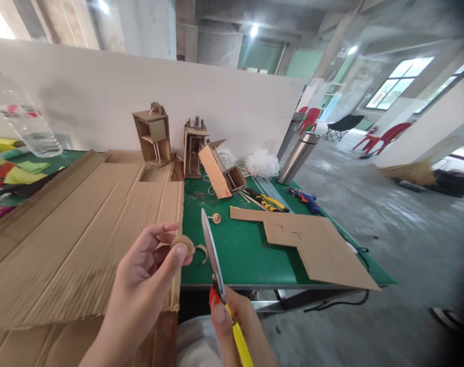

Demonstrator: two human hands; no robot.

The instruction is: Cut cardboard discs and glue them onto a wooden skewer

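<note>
Between the thumb and fingers of my left hand (151, 270) is a small round cardboard disc (183, 243). My right hand (235, 321) grips a pair of scissors (212, 250) with yellow and red handles; the blades point up and away from me and look closed. Disc and blades are apart. A curved cardboard offcut (202, 255) lies on the green table between the two hands. Just beyond the blades rests a small round cardboard piece with a stick (215, 218).
A large cardboard sheet (82, 229) covers the table's left side; a cut cardboard piece (319, 239) lies right. Small cardboard boxes (151, 137), pliers (274, 203), a glue gun (310, 201), a steel flask (299, 158) and a plastic bottle (29, 122) stand or lie behind.
</note>
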